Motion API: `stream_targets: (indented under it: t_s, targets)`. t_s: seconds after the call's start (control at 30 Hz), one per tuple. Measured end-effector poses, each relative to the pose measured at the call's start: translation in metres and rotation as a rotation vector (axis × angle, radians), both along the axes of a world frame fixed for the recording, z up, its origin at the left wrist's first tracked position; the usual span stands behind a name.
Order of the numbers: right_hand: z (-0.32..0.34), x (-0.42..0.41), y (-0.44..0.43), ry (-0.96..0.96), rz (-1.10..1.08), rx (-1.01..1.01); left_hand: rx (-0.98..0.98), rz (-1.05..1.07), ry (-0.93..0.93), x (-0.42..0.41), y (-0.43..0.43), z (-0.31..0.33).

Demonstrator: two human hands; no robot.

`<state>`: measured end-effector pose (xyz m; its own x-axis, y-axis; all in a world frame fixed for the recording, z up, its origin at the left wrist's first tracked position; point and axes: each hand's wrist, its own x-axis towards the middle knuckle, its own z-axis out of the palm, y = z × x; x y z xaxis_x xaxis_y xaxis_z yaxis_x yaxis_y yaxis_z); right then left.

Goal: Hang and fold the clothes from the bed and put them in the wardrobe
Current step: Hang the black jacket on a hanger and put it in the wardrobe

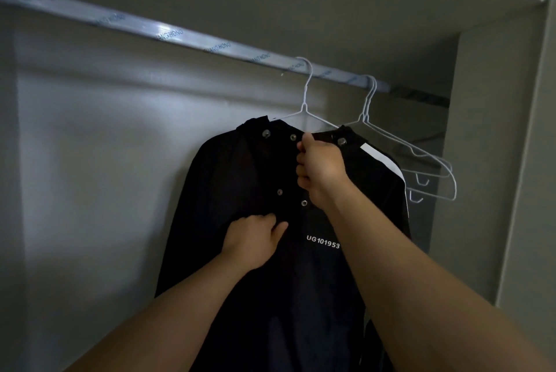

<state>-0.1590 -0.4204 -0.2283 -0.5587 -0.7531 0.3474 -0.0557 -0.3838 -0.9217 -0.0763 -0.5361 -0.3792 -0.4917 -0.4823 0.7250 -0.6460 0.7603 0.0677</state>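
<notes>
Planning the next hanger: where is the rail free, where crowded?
Free: the rail left of the hanger holding the jacket. Short gap between it and the empty hangers. Crowded: right end, empty hangers near the side wall.

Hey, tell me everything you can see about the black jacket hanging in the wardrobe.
The black jacket looks like thin fabric, with metal snap buttons down the front opening, white print reading UG101953 on the chest and a white stripe along one shoulder. It hangs upright, front toward the camera, on a white wire hanger hooked over the wardrobe rail. The right hand grips the front just below the collar; the left hand pinches the fabric lower down. Its hem is out of view.
</notes>
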Motion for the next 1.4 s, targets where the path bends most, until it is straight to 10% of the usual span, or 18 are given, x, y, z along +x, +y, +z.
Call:
stream_targets:
  t_s: [0.37,0.67,0.93,1.4]
  targets:
    - [-0.033,-0.039,0.001,0.558,-0.686,0.051,-0.251,-0.158,0.192,0.03,0.002,0.101]
    - [-0.012,-0.031,-0.008,0.808,-0.574,-0.095,-0.265,-0.236,-0.024,0.029,0.009,0.185]
    - [0.006,-0.02,-0.013,0.605,-0.303,-0.077,-0.032,-0.078,-0.298,0.026,-0.013,0.206]
    - [0.033,-0.028,-0.014,1.198,-0.421,-0.077,0.448,-0.477,0.136,0.04,-0.018,0.206]
